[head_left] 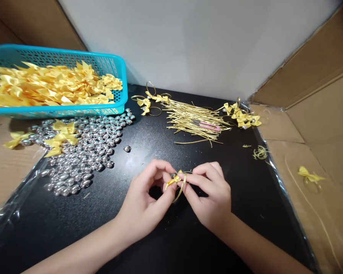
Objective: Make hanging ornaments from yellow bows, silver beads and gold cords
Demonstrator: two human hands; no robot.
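Note:
Between thumb and fingers, my left hand (150, 198) pinches a small yellow ribbon bow (171, 183) with a silver bead beside it. My right hand (211, 192) is closed on a gold cord (183, 185) that curves in a loop at the bow. Both sets of fingertips meet just above the black tabletop, near its middle. The fingers partly cover the bow and bead, so how the cord passes through them cannot be made out.
A turquoise basket (74, 110) holds yellow bows at the left. Silver beads (82, 152) lie before it, with loose bows (61, 137) on top. Gold cords (188, 118) and pink-handled snips (210, 126) lie at the back. Looped bows (241, 116) and cord scraps (260, 152) are rightward.

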